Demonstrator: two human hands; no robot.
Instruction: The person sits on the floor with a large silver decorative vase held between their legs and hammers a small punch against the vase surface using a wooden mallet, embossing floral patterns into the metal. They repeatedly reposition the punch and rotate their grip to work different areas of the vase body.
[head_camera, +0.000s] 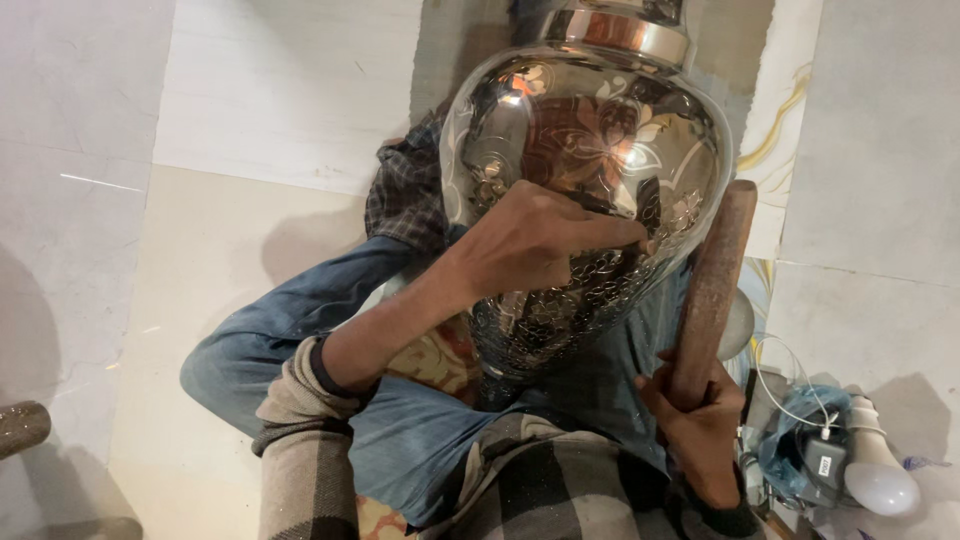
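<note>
Left grip (525, 245): the person's left hand was curled almost closed, fingers pinched together against the front of a large shiny metal vase (590, 190). Something small may have been held at the fingertips near the centre of the frame, but it could not be made out. This hand's forearm came up from the lower left, out of a grey checked sleeve (300, 440) with a dark cuff.

At the far left edge, low in the frame, the rounded end of a dark speckled object (20, 425) showed above the pale tiled floor (200, 250).

The vase filled the upper centre of the frame. It had a round, mirror-bright body with engraved flower and leaf patterns, a banded neck at the top edge, and a narrower base pointing down toward the person. It lay tilted on the lap, resting on blue denim trousers (300, 320), with dark checked cloth (405, 190) tucked behind its left side.

Right of the vase, the right hand (700, 420) was wrapped fully closed around the lower end of a thick brown wooden handle (712, 285), which rose upright beside the vase, close to its right flank.

In the lower right corner, on the floor, lay a white light bulb (880, 470), a white cable (790, 390), and a small dark plug-like object (825, 460) on blue plastic.
</note>
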